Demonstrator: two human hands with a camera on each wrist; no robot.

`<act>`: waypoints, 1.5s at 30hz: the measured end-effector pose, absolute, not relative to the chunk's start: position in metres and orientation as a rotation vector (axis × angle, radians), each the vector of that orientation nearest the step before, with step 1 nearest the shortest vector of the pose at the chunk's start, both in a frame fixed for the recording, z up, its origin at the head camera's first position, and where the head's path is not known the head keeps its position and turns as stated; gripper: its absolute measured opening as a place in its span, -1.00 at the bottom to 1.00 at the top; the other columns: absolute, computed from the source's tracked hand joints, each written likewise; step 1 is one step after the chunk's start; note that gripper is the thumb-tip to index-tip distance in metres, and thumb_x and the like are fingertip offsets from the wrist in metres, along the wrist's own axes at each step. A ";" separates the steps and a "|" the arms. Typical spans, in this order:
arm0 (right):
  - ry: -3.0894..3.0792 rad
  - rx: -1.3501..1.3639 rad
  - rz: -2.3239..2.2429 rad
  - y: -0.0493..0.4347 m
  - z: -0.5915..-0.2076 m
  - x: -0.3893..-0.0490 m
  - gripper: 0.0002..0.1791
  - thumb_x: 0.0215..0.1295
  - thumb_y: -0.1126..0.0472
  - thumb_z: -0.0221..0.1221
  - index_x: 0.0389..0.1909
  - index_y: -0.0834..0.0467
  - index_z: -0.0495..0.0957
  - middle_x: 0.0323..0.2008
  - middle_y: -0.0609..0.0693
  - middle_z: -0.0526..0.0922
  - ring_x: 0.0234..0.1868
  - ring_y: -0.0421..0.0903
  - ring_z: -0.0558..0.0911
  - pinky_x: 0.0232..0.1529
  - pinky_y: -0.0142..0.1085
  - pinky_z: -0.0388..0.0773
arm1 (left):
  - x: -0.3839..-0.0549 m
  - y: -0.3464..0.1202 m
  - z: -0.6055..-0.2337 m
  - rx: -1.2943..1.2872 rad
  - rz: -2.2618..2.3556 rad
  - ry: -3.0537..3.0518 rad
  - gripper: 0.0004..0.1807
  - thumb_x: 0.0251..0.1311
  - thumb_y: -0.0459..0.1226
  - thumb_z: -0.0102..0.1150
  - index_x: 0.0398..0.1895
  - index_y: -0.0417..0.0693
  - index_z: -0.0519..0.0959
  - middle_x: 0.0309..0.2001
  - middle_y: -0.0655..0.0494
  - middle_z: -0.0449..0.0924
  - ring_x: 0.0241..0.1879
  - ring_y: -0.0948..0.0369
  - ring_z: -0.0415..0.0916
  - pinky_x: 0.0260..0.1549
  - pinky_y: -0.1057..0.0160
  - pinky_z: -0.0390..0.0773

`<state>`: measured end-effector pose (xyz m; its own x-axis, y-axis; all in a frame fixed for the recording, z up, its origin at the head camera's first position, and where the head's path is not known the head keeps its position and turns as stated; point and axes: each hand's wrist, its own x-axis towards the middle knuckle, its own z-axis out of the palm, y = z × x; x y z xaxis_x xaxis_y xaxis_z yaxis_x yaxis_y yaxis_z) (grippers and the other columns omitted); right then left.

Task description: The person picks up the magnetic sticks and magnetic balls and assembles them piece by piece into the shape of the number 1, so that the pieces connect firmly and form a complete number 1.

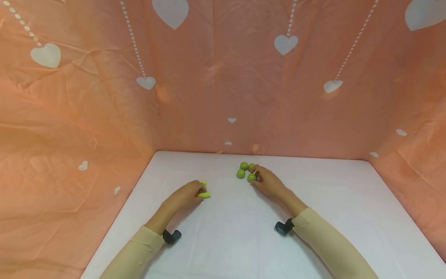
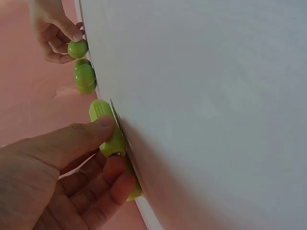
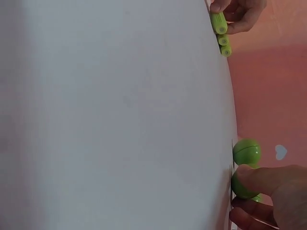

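My left hand (image 1: 189, 192) pinches a short ribbed yellow-green stick (image 2: 100, 110) between thumb and fingers, low over the white table (image 1: 223, 232). Two similar sticks (image 3: 226, 51) lie beside it in the right wrist view, and the end of one shows past my fingers in the head view. Over to the right, my right hand (image 1: 270, 183) holds a glossy green ball (image 1: 251, 178), with the thumb on its near side and the fingers curled behind. Several matching balls (image 1: 241, 173) cluster at its fingertips, one partly hidden by the hand.
The table's back edge (image 1: 195, 152) runs just behind the balls. An orange cloth with white hearts (image 1: 223, 85) hangs round the back and sides. A small dark camera (image 1: 283, 227) is strapped at the right wrist and another (image 1: 172, 236) at the left.
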<state>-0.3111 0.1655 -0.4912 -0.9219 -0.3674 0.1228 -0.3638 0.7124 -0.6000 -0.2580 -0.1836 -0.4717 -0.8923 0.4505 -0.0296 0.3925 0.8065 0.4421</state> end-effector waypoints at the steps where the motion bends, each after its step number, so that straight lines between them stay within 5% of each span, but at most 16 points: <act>1: 2.901 -0.621 -1.016 0.166 -0.491 -0.310 -0.61 0.44 0.20 0.39 0.19 0.12 0.53 -0.13 0.04 0.66 -0.19 -0.05 0.56 -0.10 -0.09 0.55 | -0.258 -0.182 -0.471 0.679 0.655 2.856 -0.83 0.33 -0.39 0.44 -0.06 -0.11 0.71 -0.20 0.16 0.59 -0.19 0.23 0.52 -0.05 0.11 0.63; 20: 2.879 -0.654 -1.146 0.174 -0.485 -0.282 -0.65 0.42 0.25 0.39 0.14 0.08 0.55 -0.02 0.09 0.76 -0.12 -0.03 0.70 -0.01 -0.02 0.64 | -0.261 -0.150 -0.469 0.676 0.670 2.817 -0.79 0.39 -0.23 0.43 0.02 0.14 0.68 -0.22 0.21 0.65 -0.23 0.24 0.55 -0.14 0.08 0.62; 45: 2.772 -0.649 -1.406 0.173 -0.484 -0.254 -0.64 0.38 0.32 0.41 0.13 0.12 0.58 -0.09 0.05 0.75 -0.21 -0.14 0.69 -0.19 -0.29 0.65 | -0.269 -0.106 -0.462 0.827 0.728 2.734 -0.73 0.44 -0.14 0.41 0.12 0.04 0.67 -0.17 0.17 0.68 -0.19 0.21 0.58 -0.15 0.16 0.61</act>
